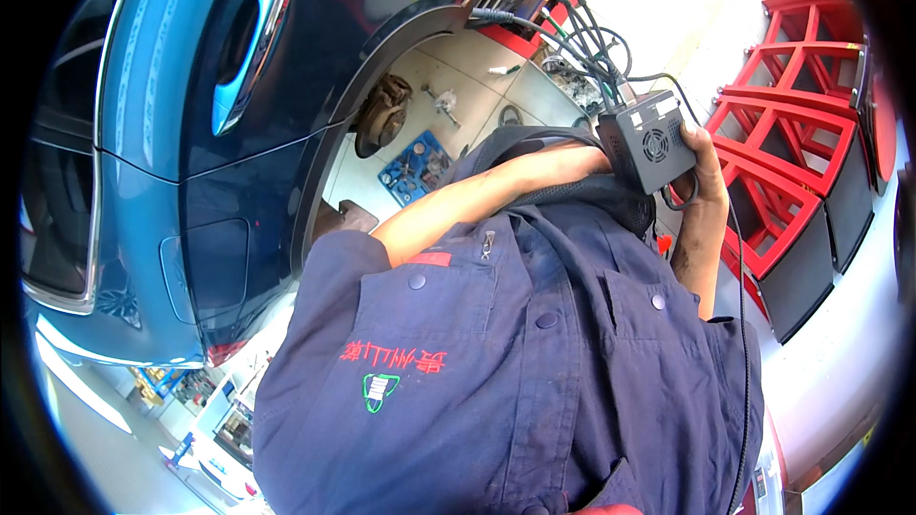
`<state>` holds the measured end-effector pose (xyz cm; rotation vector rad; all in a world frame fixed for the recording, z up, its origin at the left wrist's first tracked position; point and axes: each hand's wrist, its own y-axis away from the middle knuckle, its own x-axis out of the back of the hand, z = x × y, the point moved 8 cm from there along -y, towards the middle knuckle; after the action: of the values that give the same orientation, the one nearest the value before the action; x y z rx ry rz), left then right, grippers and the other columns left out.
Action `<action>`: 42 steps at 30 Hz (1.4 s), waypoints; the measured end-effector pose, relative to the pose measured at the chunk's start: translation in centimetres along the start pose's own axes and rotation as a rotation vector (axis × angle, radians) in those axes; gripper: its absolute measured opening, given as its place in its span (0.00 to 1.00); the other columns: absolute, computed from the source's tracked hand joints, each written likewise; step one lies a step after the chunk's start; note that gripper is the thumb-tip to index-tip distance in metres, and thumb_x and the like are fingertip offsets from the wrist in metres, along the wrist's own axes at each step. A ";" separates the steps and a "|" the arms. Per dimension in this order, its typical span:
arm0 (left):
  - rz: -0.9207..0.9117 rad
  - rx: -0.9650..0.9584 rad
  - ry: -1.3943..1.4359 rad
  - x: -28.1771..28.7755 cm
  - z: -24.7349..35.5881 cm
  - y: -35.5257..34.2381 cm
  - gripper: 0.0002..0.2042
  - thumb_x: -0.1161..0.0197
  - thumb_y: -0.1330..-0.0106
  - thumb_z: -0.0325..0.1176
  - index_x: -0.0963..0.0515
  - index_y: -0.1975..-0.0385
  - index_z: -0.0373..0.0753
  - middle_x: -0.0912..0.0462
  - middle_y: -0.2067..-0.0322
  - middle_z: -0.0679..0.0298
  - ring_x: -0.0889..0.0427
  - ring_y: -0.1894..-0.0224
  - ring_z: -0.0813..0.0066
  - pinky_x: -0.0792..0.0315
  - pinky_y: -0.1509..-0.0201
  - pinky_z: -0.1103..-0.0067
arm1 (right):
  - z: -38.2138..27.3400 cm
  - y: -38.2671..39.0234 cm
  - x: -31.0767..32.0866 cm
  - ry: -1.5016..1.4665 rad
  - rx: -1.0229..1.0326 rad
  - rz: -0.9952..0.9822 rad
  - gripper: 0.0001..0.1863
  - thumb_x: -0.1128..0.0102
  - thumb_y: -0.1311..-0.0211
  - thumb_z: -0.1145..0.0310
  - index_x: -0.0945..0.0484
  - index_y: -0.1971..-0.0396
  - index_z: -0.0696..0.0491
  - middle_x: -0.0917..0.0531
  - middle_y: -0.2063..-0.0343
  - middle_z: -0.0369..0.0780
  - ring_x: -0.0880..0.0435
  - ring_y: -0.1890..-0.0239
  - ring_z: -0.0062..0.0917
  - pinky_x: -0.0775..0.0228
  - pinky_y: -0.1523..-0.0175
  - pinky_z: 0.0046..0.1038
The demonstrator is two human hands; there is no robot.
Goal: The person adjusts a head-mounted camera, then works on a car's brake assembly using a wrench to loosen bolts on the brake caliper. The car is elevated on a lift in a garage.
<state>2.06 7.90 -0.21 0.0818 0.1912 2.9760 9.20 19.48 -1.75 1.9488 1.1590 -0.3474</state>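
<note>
While right hand (707,168) clamps fingers on black box (653,145), left hand (590,164) finger state cannot be told, box obscuring; advisable: cables (593,59) slack, unstrained.

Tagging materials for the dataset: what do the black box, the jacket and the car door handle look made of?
Black box: matte plastic or coated metal, can't tell which; dull dark face with a slotted grille.
Jacket: woven cloth, matte; soft creases, stitched seams.
Door handle: glossy, chrome-like, probably plated; mirror-like highlights, base metal or plastic unclear.
</note>
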 end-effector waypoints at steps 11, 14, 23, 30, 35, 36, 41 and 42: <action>-0.163 0.176 -0.385 1.8 6.2 7.3 0.16 0.48 0.31 0.40 0.20 0.53 0.39 0.17 0.59 0.56 0.20 0.55 0.58 0.29 0.49 0.69 | -1.0 3.0 2.4 -0.008 0.120 0.231 0.29 0.41 0.44 0.52 0.23 0.53 0.64 0.16 0.60 0.44 0.17 0.59 0.28 0.26 0.50 0.26; -0.149 0.191 -0.305 3.4 5.6 9.8 0.15 0.46 0.32 0.39 0.18 0.56 0.37 0.16 0.62 0.55 0.18 0.59 0.59 0.26 0.53 0.71 | -1.4 3.8 0.2 0.060 0.103 0.179 0.35 0.39 0.46 0.48 0.27 0.47 0.62 0.18 0.56 0.44 0.17 0.55 0.27 0.26 0.48 0.25; 0.309 0.355 -0.949 6.2 4.2 9.7 0.16 0.30 0.49 0.43 0.19 0.62 0.45 0.28 0.66 0.60 0.26 0.57 0.63 0.33 0.54 0.70 | -2.8 3.6 -4.1 0.152 0.124 0.248 0.40 0.39 0.49 0.46 0.30 0.45 0.64 0.20 0.55 0.44 0.19 0.55 0.26 0.27 0.49 0.25; 0.209 0.392 -1.065 6.1 1.8 9.9 0.17 0.29 0.50 0.39 0.20 0.63 0.38 0.29 0.62 0.57 0.28 0.53 0.61 0.35 0.53 0.68 | -2.5 2.9 -4.2 0.194 0.071 0.182 0.40 0.39 0.51 0.45 0.29 0.45 0.63 0.19 0.55 0.44 0.19 0.55 0.26 0.28 0.49 0.24; 0.144 0.353 -1.082 6.0 -0.2 8.9 0.11 0.44 0.42 0.31 0.23 0.62 0.35 0.30 0.63 0.55 0.29 0.55 0.60 0.36 0.53 0.70 | -2.1 3.1 -5.0 0.237 0.026 0.168 0.42 0.38 0.52 0.45 0.30 0.44 0.63 0.20 0.54 0.44 0.19 0.55 0.27 0.29 0.48 0.25; 0.134 0.347 -1.060 6.2 -0.6 8.7 0.09 0.46 0.43 0.29 0.23 0.65 0.34 0.30 0.63 0.55 0.29 0.56 0.60 0.36 0.54 0.70 | -2.0 3.0 -5.2 0.245 0.015 0.155 0.42 0.38 0.53 0.44 0.30 0.44 0.63 0.20 0.54 0.44 0.19 0.54 0.27 0.29 0.48 0.25; 0.245 0.278 -1.144 5.8 0.5 8.4 0.06 0.46 0.45 0.29 0.26 0.76 0.33 0.30 0.65 0.55 0.29 0.58 0.60 0.34 0.57 0.70 | -0.8 1.8 -2.9 0.237 -0.013 0.031 0.43 0.37 0.54 0.45 0.30 0.44 0.63 0.20 0.54 0.45 0.20 0.54 0.27 0.29 0.48 0.25; 0.280 0.271 -1.170 5.5 0.7 8.6 0.06 0.47 0.44 0.29 0.26 0.75 0.33 0.30 0.66 0.54 0.29 0.58 0.59 0.33 0.57 0.69 | -0.8 2.1 -3.1 0.219 -0.005 0.047 0.43 0.37 0.53 0.45 0.30 0.44 0.63 0.20 0.54 0.45 0.20 0.54 0.27 0.29 0.49 0.25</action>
<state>-4.60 0.43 1.82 1.8832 0.4218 2.5656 9.12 17.76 1.63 2.0438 1.2476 -0.1075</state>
